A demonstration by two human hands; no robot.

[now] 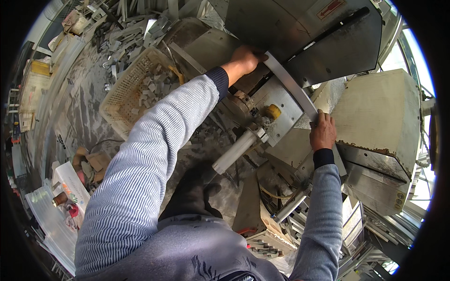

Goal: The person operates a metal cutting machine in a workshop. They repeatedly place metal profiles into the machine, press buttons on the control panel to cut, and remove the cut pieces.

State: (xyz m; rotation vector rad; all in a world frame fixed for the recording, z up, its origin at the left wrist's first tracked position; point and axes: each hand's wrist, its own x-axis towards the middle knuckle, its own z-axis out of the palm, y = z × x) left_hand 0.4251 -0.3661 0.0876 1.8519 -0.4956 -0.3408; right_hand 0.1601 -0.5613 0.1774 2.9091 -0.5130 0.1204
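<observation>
A flat silver metal bar (291,83) lies slantwise across the metal bed (280,104) of a large cutting machine. My left hand (244,61) is closed at the bar's far left end, its fingertips partly hidden in shadow. At the near right end, my right hand (323,132) grips the bar with thumb and fingers. A yellow knob (273,112) sits on the bed between my arms. Below it, a round silver cylinder (234,151) sticks out toward me. Behind the bar rises a dark metal guard (337,51) with a long slot.
A cream plastic basket (108,104) with small metal offcuts stands at left. Loose offcuts (126,42) are heaped beyond it on the floor. A beige machine housing (375,107) is at right. A panel with several buttons (266,248) sits low, close to my body.
</observation>
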